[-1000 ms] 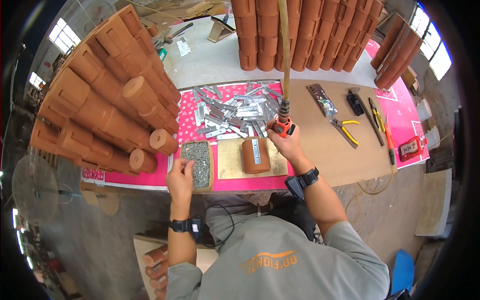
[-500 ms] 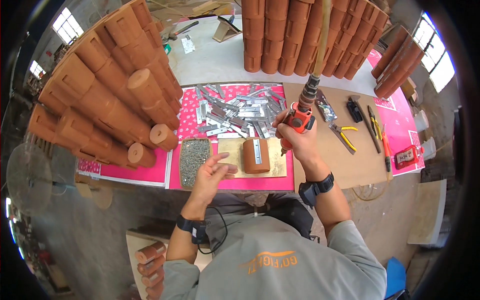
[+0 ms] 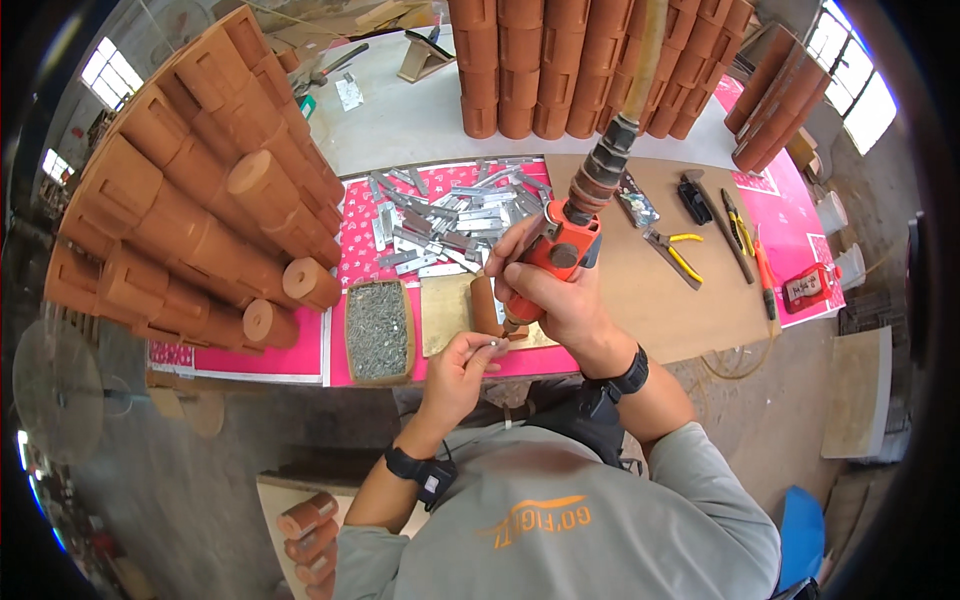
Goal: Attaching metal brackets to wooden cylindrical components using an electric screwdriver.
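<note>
My right hand (image 3: 572,302) is wrapped round a red air screwdriver (image 3: 562,248), its tip slanting down to the left and its hose running up from the top. The fingers of my left hand (image 3: 456,372) pinch a small screw (image 3: 493,344) right by that tip. Just behind lies a brown clay-coloured cylinder (image 3: 482,306) on a pale board (image 3: 440,312); the screwdriver and right hand cover most of it and nearly all of its metal strip. Left of the board stands a box of screws (image 3: 379,332).
A heap of flat metal strips (image 3: 465,222) lies beyond the board. Stacked brown cylinders rise at the left (image 3: 190,190) and back (image 3: 520,75). On the right are yellow-handled pliers (image 3: 676,256), a hammer (image 3: 728,225) and a red box-shaped item (image 3: 806,287).
My right hand has brought the screwdriver down and left, over the cylinder. My left hand has moved right, its spread fingers now closed in a pinch on a screw. The view has shifted slightly.
</note>
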Demonstrator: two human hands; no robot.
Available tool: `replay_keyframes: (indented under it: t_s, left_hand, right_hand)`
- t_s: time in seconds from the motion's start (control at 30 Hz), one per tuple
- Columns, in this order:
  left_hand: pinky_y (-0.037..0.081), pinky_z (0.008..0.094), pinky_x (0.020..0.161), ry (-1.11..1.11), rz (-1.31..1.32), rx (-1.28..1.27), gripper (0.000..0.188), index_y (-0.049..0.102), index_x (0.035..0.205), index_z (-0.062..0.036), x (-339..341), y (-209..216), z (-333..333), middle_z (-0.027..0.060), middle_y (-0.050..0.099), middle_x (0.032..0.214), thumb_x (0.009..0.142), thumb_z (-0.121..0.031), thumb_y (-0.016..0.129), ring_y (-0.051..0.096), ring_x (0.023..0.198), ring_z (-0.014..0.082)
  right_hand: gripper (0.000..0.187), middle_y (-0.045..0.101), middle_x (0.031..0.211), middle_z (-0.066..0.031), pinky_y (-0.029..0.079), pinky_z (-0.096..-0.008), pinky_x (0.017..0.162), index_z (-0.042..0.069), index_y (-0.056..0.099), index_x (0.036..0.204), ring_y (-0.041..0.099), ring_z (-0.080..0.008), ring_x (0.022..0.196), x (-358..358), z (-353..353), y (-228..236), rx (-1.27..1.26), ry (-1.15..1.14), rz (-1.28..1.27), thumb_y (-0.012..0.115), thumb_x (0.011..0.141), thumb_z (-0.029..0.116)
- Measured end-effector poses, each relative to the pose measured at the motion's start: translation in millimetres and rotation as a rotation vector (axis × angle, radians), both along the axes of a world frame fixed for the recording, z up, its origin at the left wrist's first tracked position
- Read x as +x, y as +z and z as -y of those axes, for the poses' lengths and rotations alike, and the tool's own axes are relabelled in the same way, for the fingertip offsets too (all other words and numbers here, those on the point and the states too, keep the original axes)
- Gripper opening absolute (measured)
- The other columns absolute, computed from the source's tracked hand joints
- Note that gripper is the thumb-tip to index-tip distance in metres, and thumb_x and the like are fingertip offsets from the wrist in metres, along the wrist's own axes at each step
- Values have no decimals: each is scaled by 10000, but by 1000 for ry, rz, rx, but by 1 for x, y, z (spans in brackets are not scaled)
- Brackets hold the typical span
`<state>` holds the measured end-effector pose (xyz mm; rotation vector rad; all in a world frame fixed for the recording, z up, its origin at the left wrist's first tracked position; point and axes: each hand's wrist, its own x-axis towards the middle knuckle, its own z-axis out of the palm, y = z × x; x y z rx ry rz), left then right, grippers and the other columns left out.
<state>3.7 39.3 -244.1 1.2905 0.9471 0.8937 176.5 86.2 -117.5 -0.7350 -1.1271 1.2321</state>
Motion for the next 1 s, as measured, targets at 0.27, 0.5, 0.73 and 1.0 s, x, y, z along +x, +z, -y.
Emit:
replay_keyframes:
  t_s: [0.27,0.5,0.73,1.0]
  left_hand:
    - [542,261,721,149,24,135,136,639,1052,24,8,-6,4,97,746,935,975,-88,646,683,850,104]
    - [532,246,822,112,-69,154,84,606,1038,23,7,-7,5,110,747,1018,977,-33,621,679,906,111]
    - [481,227,664,227,31,154,136,673,967,18,19,-11,8,26,676,792,923,-99,729,570,719,55]
    - [512,307,810,295,-175,471,148,689,945,-20,23,-8,-2,95,688,1079,835,-48,786,634,985,184]
  right_hand:
    - [145,672,862,-126,544,-295,609,-13,568,911,651,-147,682,-8,3,-2,-44,-15,-152,585,777,-64]
    - [146,672,861,-126,548,-288,612,-23,578,916,642,-141,676,-6,3,-9,-36,9,-131,589,775,-61]
    - [152,671,861,-122,540,-286,616,-26,581,921,641,-141,699,-5,6,-10,-41,1,-125,584,773,-58]
    - [152,667,848,-97,532,-275,633,-30,612,907,642,-131,722,-4,8,-14,-38,-9,-69,583,766,-79]
